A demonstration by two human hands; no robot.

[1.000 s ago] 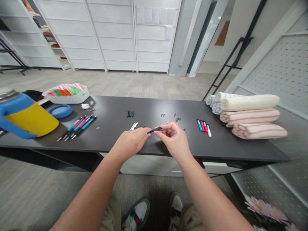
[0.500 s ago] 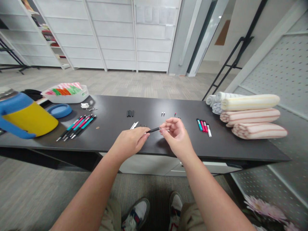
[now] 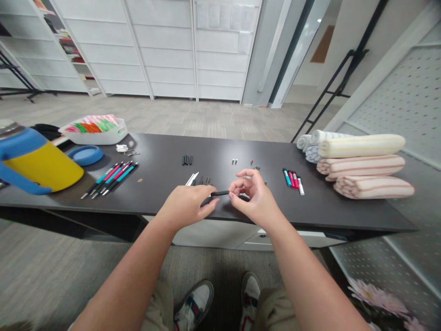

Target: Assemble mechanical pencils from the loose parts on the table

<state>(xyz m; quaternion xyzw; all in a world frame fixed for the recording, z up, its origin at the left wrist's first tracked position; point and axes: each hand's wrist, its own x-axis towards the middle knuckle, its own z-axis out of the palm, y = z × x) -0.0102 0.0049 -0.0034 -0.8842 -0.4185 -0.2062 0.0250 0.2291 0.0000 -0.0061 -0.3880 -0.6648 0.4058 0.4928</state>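
Observation:
Over the front of the desk, my left hand [image 3: 183, 207] holds a slim black pen part [image 3: 221, 193] level by its left end. At the other end, the thumb and fingertips of my right hand [image 3: 254, 198] pinch its tip. Whether something tiny sits between those fingertips is too small to make out. Just behind my left hand lie thin white sticks [image 3: 192, 179] and small dark metal parts [image 3: 208, 180]. Further back are short black tubes [image 3: 187, 160], two small white pieces [image 3: 234, 161] and a tiny red piece [image 3: 251, 162].
Assembled pens [image 3: 112, 179] lie on the left of the dark desk [image 3: 158, 151], near a yellow-blue jug [image 3: 41, 161], a blue lid [image 3: 86, 155] and a white basket [image 3: 113, 133]. Coloured barrel pieces [image 3: 293, 180] and rolled towels [image 3: 365, 165] are on the right.
My left thumb has moved down, away from its forefinger, so more of the black pen part shows. Both hands and the part sit slightly lower in view.

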